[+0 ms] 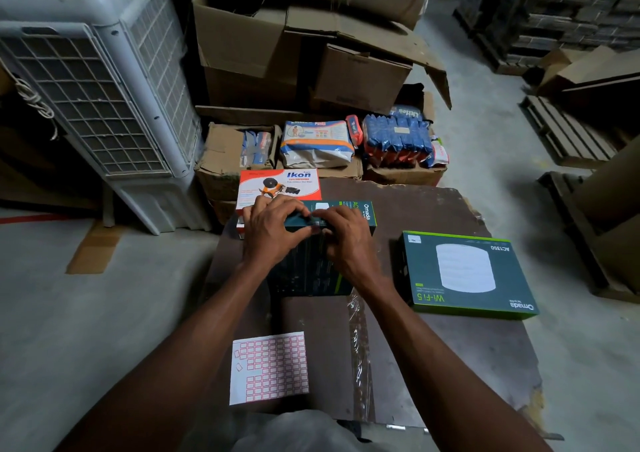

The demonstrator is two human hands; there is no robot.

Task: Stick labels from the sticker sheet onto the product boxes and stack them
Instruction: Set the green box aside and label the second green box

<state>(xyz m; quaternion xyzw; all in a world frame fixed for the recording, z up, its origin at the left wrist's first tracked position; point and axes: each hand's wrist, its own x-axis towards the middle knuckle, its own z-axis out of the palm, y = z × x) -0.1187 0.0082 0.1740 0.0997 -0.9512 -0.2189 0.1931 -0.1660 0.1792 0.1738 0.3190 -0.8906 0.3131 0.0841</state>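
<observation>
Currently the dark green box (311, 261) stands on edge under both hands: left hand (270, 229) and right hand (346, 236) curl over its top edge, fingertips meeting there. Any label under them is hidden. Sticker sheet (268, 368) lies nearer the body; second box (467, 275) flat, right of the grip.

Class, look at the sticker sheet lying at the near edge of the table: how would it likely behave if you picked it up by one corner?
The sticker sheet looks thin and flat, so it would probably flop and bend. It seems very light and may slide if pushed. Several labels are already gone, so it may curl unevenly.
</observation>
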